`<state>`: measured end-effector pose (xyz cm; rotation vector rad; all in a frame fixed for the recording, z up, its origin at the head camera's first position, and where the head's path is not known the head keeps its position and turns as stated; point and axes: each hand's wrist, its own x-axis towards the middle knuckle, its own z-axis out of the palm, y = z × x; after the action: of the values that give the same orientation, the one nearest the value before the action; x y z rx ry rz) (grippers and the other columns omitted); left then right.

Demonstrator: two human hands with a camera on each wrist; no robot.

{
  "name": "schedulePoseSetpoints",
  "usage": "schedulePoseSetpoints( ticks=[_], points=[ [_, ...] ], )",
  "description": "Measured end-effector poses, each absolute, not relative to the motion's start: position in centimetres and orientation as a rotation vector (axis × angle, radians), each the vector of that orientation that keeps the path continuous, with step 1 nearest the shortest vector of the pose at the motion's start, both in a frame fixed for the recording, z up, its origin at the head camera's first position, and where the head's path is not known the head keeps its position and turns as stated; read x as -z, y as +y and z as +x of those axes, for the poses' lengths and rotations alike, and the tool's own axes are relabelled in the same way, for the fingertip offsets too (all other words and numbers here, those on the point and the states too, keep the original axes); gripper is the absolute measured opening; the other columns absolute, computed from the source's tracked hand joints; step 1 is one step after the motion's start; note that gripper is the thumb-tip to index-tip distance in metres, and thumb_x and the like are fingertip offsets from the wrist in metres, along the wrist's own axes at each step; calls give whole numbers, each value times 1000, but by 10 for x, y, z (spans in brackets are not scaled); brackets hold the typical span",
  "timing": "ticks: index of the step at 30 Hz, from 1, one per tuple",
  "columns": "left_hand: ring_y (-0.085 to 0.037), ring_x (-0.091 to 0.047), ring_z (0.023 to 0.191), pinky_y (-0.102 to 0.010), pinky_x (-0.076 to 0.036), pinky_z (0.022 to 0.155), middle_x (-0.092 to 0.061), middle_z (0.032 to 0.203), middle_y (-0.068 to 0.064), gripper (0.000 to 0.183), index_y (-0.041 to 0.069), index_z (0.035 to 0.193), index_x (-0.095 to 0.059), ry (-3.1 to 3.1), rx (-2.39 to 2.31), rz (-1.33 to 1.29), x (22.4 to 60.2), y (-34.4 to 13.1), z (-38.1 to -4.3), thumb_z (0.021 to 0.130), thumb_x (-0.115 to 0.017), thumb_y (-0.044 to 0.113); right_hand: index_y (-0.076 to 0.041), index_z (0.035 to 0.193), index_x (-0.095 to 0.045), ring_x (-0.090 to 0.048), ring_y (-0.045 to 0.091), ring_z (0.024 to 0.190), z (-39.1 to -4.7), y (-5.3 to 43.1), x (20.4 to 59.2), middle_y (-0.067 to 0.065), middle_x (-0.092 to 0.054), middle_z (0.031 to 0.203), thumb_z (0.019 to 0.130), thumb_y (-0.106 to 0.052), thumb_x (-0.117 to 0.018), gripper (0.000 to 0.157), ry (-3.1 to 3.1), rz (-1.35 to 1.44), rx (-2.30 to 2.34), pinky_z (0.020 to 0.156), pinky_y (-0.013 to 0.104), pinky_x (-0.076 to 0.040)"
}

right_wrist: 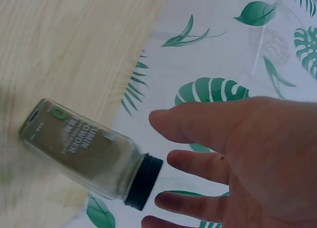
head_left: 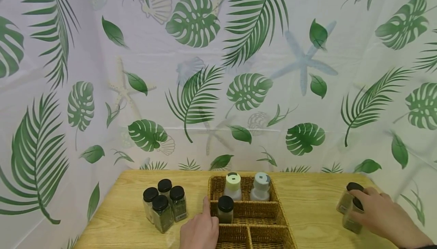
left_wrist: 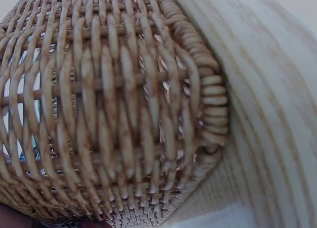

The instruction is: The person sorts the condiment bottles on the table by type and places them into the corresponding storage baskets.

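while the left hand [head_left: 200, 233] rests at the left wall of the wicker basket [head_left: 257, 213], its grip impossible to tell, the right hand [head_left: 385, 212] extends parted fingers [right_wrist: 200, 167] beside the black cap [right_wrist: 143, 182] of a jar [head_left: 352, 224] right of the basket.

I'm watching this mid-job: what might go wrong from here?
Two risks, as I judge it.
First, the right hand is at the front jar of a close pair; a slightly off grip could knock the rear jar, which stands near the right edge of the table.
Second, the left hand is at the left side of the basket; a shove there might tip the jar in the middle compartment.
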<state>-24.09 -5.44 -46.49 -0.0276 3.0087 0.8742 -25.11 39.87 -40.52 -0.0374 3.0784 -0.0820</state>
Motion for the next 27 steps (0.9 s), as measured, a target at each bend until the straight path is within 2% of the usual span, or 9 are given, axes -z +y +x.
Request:
schedulePoseSetpoints(
  ticks=[7,14,18,24,27],
  points=[
    [-17,-18,42,-35,-14,44,-38,45,-2,58,6,153,-42,3010,-874,-23,464,-55,-241,99,-45,26,12,128,-58,-54,56,95,-253,401,407,41,-54,116,87,-38,-76,67,3063,-65,122,74,58,-50],
    [-18,-20,41,-35,-14,44,-40,46,-3,59,6,154,-40,3003,-882,-20,465,-56,-243,99,-44,27,7,118,-66,-59,44,84,-254,406,414,26,-62,103,81,-16,-80,46,3233,-204,93,72,55,-49],
    [-18,-19,42,-35,-14,44,-39,46,-3,59,7,154,-40,3002,-872,-28,466,-56,-243,99,-44,27,6,116,-68,-60,39,77,-254,407,416,24,-64,98,79,-10,-79,42,3272,-233,108,68,54,-51],
    [-18,-19,42,-35,-15,44,-39,46,-2,59,6,154,-41,3002,-880,-31,466,-56,-243,99,-45,27,5,118,-66,-62,36,78,-256,405,415,15,-68,88,81,-5,-75,39,3207,-172,76,75,55,-48],
    [-17,-19,42,-35,-14,44,-39,46,-2,59,6,154,-40,2996,-888,-33,466,-55,-243,99,-45,27,5,119,-65,-60,35,77,-256,405,415,11,-67,86,82,-5,-74,39,3196,-155,88,71,52,-47]
  ],
)
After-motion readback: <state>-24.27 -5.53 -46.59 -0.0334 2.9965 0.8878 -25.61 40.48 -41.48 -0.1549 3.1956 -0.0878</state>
